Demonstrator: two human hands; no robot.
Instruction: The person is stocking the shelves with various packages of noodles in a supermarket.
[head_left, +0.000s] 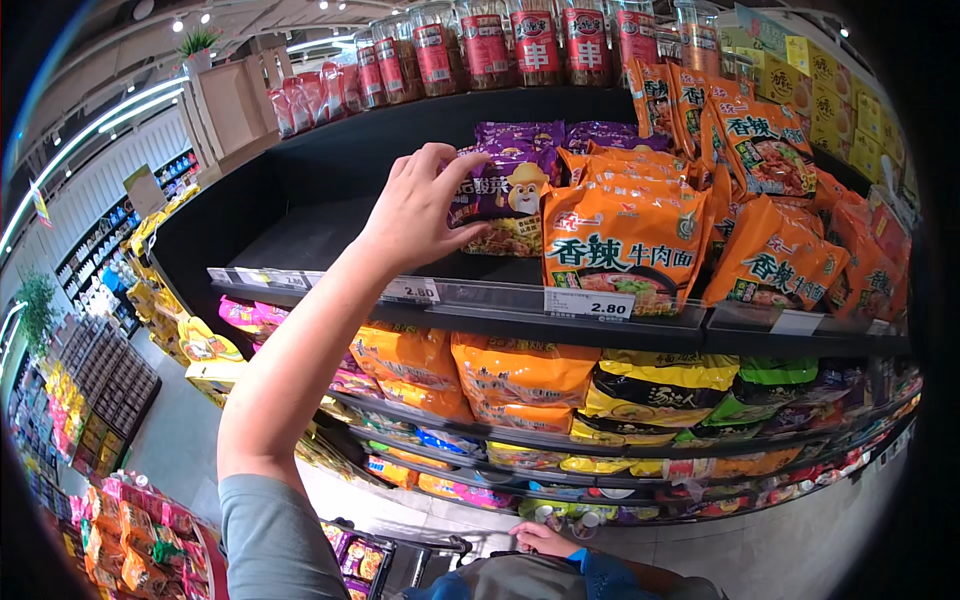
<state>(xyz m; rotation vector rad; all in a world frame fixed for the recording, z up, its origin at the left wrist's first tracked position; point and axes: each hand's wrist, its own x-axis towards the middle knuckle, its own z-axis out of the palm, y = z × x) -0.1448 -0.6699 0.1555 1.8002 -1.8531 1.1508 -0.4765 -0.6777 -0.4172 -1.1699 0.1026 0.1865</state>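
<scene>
My left hand is raised at the top shelf, its thumb and fingers spread around the left part of a purple instant noodle packet. Whether the fingertips touch the wrapper is hard to tell. More purple packets lie behind it. To the right stands a row of orange instant noodle packets, with others piled loosely beside them. Low by my body, my right hand has its fingers pointing left; I cannot see anything in it. A shopping cart below holds several purple noodle packets.
A clear price-tag rail edges the black top shelf. Tall jars with red labels line the ledge above. Lower shelves carry orange packs and yellow-black packs. A bin of bright packets stands at lower left.
</scene>
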